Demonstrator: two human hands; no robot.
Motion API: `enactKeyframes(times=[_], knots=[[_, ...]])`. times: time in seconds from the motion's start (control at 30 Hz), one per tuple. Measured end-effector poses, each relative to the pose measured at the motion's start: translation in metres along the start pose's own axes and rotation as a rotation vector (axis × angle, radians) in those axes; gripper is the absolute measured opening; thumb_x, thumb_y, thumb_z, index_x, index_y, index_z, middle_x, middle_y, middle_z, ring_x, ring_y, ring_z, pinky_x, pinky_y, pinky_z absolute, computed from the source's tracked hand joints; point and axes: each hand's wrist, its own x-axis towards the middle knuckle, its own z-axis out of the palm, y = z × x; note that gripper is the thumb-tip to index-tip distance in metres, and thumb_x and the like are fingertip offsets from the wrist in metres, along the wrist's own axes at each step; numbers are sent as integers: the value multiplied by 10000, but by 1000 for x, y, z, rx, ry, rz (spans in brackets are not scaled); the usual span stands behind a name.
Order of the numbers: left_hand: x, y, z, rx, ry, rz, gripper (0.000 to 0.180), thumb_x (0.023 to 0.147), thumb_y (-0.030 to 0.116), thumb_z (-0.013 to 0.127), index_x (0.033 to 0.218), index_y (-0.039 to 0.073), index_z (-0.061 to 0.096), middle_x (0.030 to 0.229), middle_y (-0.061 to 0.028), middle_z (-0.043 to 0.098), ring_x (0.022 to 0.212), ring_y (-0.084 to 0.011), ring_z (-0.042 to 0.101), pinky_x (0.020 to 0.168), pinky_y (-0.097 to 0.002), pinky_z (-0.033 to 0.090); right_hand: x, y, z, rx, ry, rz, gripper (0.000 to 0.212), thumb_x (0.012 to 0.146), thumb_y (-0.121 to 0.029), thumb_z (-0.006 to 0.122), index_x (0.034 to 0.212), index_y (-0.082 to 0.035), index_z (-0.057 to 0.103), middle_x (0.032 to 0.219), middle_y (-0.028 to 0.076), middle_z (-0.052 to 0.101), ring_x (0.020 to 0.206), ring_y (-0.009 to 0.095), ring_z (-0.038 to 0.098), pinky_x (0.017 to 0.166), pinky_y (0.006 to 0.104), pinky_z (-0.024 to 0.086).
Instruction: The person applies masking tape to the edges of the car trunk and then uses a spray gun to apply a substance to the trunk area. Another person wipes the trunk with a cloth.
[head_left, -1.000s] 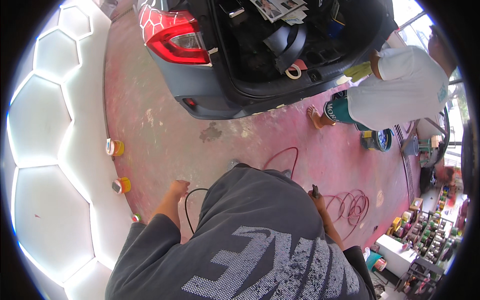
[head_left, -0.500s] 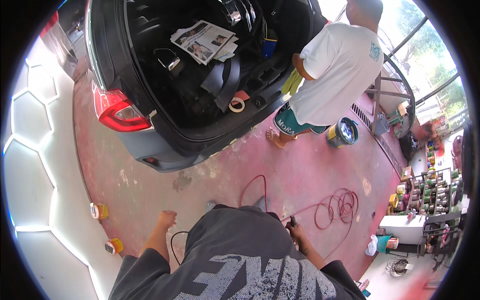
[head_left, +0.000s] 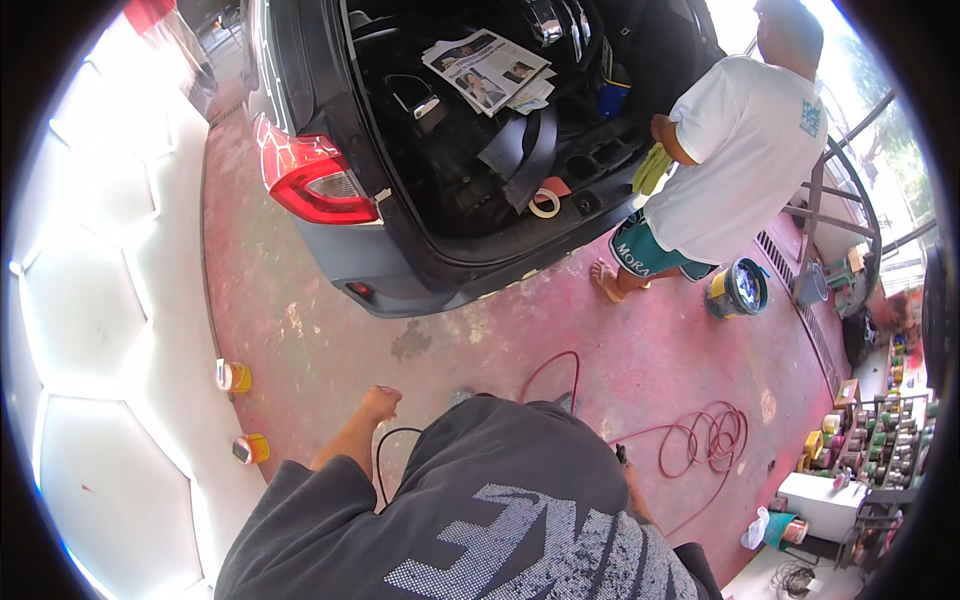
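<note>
- head view: the two hands are well apart, one on each side of the dark grey shirt (head_left: 500, 450).
- the left hand (head_left: 382, 403) is held out ahead and to the left, its bare forearm slanting up from the sleeve; the fingers look loosely curled — whether they close on anything, i cannot tell.
- a black cable (head_left: 383, 450) curves between that forearm and the shirt.
- the right hand (head_left: 627, 468) is mostly hidden, its forearm along the shirt's right edge; a dark object (head_left: 621, 453) shows at it — the grip cannot be made out.
- a red hose (head_left: 650, 431) lies looped on the floor (head_left: 300, 290) near that hand.
- the grey car (head_left: 350, 255), boot open, stands ahead, well apart from both hands.
- a co-worker (head_left: 735, 150) at the boot holds a yellow-green cloth (head_left: 652, 170).
</note>
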Motion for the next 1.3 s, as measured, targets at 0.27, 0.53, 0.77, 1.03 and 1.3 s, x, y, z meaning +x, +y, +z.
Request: enactKeyframes(times=[0.27,0.53,0.77,1.03,1.3], knots=[[-1,27,13,-393,-129,-134,385,994,177,711,1344,20,688,925,-150,705,692,-245,709,566,-376,588,25,3,0,6,15,-55,253,908,-214,782,1082,-34,744,905,48,730,775,189,675,721,372,547],[-91,258,-1,-532,-94,553,1000,986,154,749,1755,209,114,1003,-72,727,703,-116,626,588,-296,515,28,-27,-14,-104,-12,-34,317,914,-280,776,1136,-58,727,780,51,668,530,187,596,444,378,485],[-105,291,-10,-409,-31,605,960,992,186,746,1745,157,152,1008,-64,723,698,-124,635,643,-289,541,25,-35,-11,-62,-6,-49,314,913,-289,786,1127,-66,730,774,48,652,517,191,590,447,374,491],[-42,162,44,-276,-364,230,534,1006,184,688,1509,61,560,1013,-65,709,713,-163,678,633,-314,561,-2,2,-5,-17,50,98,381,979,-419,747,1117,-63,754,717,42,620,499,179,574,459,368,490],[-13,139,86,-121,-360,385,390,1009,209,668,1316,-27,713,1025,-104,753,863,-193,715,747,-307,594,3,74,-55,-47,387,-27,528,1052,-558,641,1123,-40,714,746,50,653,503,157,564,451,359,468]])
